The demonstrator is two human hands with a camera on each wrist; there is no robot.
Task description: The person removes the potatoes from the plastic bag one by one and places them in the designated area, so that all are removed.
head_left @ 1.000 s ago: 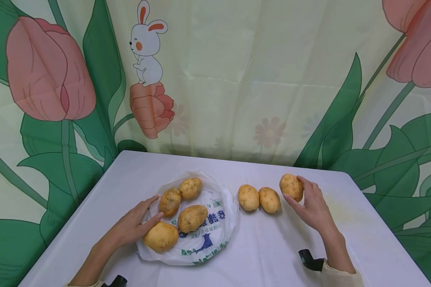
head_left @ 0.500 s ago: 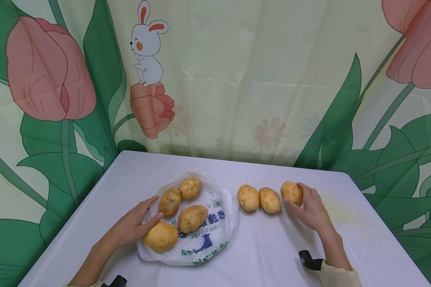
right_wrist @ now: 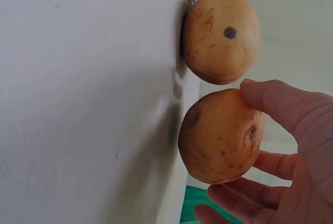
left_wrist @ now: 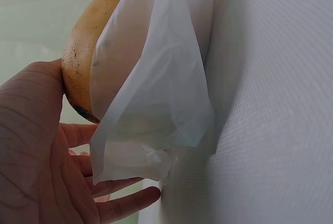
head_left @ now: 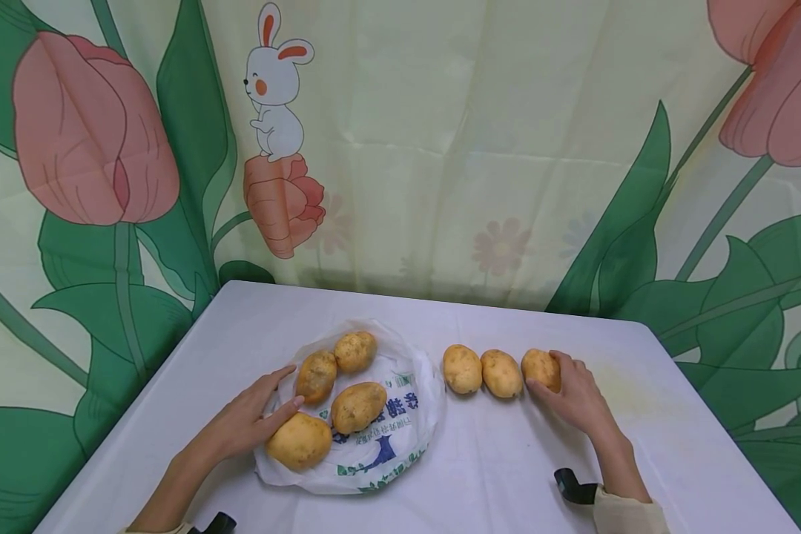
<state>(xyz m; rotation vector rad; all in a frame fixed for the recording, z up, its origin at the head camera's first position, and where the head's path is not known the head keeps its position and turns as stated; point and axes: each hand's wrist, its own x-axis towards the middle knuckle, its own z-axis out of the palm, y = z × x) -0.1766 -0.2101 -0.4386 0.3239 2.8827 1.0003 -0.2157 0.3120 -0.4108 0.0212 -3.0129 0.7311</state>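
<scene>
My right hand (head_left: pixel 579 399) holds a potato (head_left: pixel 539 368) between thumb and fingers, low over the white table at the right end of a short row. In the right wrist view that potato (right_wrist: pixel 216 143) sits close to the cloth, beside the middle potato (right_wrist: pixel 218 47). Two more potatoes make up the row's left part. At the left, my left hand (head_left: pixel 245 421) rests at the edge of a white plastic bag (head_left: pixel 407 445), fingers fairly straight. Several potatoes lie on the bag; the nearest one (head_left: pixel 299 441) is beside my left thumb, and the bag's edge partly covers a potato (left_wrist: pixel 80 57) in the left wrist view.
A white cloth covers the table (head_left: pixel 494 475). Behind it hangs a curtain (head_left: pixel 427 148) printed with tulips and a rabbit. Black wrist mounts (head_left: pixel 574 487) stick out inward near both sleeves.
My right hand has lowered its potato toward the table, bringing it in line with the other two. The left hand and the potatoes on the bag have stayed put.
</scene>
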